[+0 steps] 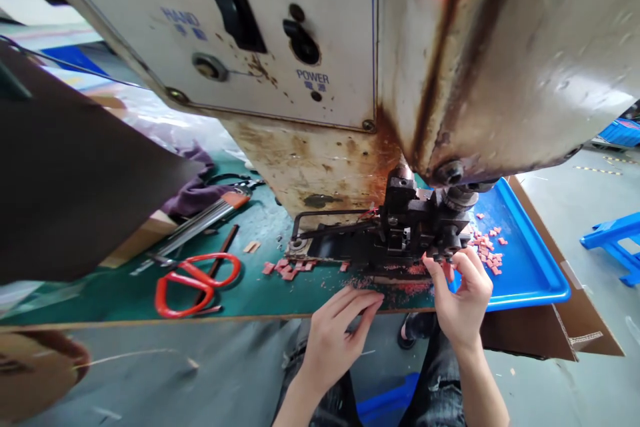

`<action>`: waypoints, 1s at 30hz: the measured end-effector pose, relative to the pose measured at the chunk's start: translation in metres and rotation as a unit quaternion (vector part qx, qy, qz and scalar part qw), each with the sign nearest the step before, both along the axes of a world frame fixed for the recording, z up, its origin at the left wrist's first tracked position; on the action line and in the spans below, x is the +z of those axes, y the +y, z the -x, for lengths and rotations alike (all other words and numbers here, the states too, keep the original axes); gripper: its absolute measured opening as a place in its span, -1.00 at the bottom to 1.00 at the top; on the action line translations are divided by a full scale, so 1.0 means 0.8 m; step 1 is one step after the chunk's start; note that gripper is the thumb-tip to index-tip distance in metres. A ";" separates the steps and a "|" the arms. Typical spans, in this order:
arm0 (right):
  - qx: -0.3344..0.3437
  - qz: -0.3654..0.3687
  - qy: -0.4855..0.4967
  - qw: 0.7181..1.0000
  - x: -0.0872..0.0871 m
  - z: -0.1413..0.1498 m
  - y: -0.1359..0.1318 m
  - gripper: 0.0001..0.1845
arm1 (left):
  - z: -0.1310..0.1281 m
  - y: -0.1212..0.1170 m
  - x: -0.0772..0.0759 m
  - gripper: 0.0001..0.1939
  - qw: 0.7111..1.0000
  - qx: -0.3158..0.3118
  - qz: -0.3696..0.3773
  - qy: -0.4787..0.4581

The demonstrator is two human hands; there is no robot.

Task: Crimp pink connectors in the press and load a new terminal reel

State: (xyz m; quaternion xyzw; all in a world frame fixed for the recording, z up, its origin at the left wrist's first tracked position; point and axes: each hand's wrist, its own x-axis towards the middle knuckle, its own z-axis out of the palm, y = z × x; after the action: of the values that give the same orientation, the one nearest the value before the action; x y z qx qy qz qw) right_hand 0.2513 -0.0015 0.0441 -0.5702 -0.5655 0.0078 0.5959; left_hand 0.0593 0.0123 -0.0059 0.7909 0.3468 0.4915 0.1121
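My right hand (463, 300) is at the tool head (425, 220) of an old bench press, with thumb and fingers closed around a small pink piece (449, 273) that they partly cover. At the table's front edge, my left hand (340, 333) has its thumb and fingertips pressed together; whatever may be between them is too small to make out. Pink crumbs lie on the green table (270, 297) just beyond it. Several small pink pieces (287, 270) are heaped left of the tool head.
Red-handled scissors (183, 307) and a bundle of metal rods (200, 220) lie at the left. A blue tray (530, 273) with more pink pieces stands at the right against a cardboard box (590, 320). Overhead, the press's switch panel (280, 87) comes close.
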 end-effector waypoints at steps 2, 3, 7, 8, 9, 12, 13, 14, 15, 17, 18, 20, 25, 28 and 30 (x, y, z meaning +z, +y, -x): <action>-0.006 -0.002 0.003 1.000 -0.001 0.003 -0.001 -0.62 | 0.000 0.000 0.001 -0.78 1.000 -0.002 -0.001 0.001; -0.009 -0.003 0.004 1.000 -0.001 0.004 -0.001 -0.62 | 0.000 0.000 0.001 -0.79 1.000 -0.002 -0.002 0.000; -0.020 -0.008 0.000 1.000 -0.002 0.010 -0.002 -0.63 | 0.000 0.000 0.002 -0.79 1.000 -0.001 -0.004 -0.009; -0.022 -0.010 -0.002 1.000 -0.001 0.010 -0.002 -0.63 | 0.000 -0.001 0.003 -0.79 1.000 -0.001 -0.004 -0.009; -0.023 -0.013 -0.005 1.000 0.000 0.011 -0.002 -0.63 | 0.001 -0.001 0.003 -0.80 1.000 -0.001 -0.004 -0.009; -0.017 -0.018 -0.020 0.999 0.002 0.008 -0.001 -0.61 | 0.001 -0.001 0.003 -0.80 1.000 -0.003 -0.004 -0.005; -0.010 -0.018 -0.028 0.999 0.003 0.006 -0.001 -0.60 | 0.001 -0.001 0.002 -0.80 1.000 -0.003 -0.004 -0.005; -0.003 -0.018 -0.036 0.999 0.004 0.004 0.000 -0.60 | 0.000 -0.001 0.001 -0.80 1.000 -0.003 -0.004 -0.005; 0.002 -0.018 -0.042 0.999 0.004 0.002 0.000 -0.60 | 0.000 0.000 0.000 -0.80 1.000 -0.002 -0.004 -0.005; 0.008 -0.018 -0.051 0.999 0.004 0.000 0.001 -0.60 | 0.000 0.000 -0.002 -0.81 1.000 0.000 -0.006 -0.003; 0.007 -0.018 -0.051 0.999 0.004 0.000 0.001 -0.60 | 0.000 0.001 -0.004 -0.81 1.000 0.001 -0.007 -0.001; 0.004 -0.016 -0.046 0.999 0.003 0.000 0.001 -0.61 | 0.000 0.001 -0.006 -0.82 1.000 0.003 -0.011 0.003; -0.039 -0.008 0.017 0.999 0.004 -0.006 -0.008 -0.78 | 0.003 -0.001 -0.005 -0.83 1.000 -0.001 -0.007 0.004; -0.004 0.016 0.053 0.998 0.008 -0.013 -0.013 -0.84 | 0.005 -0.001 -0.004 -0.83 1.000 -0.009 -0.003 0.001; 0.045 0.039 0.050 0.997 0.011 -0.015 -0.013 -0.77 | 0.005 -0.001 -0.004 -0.83 1.000 -0.008 -0.007 -0.001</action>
State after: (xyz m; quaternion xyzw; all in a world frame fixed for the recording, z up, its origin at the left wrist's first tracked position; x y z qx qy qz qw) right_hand 0.2636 -0.0117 0.0527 -0.5655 -0.5594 0.0853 0.6000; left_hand 0.0555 0.0116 -0.0087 0.7941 0.3371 0.4934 0.1111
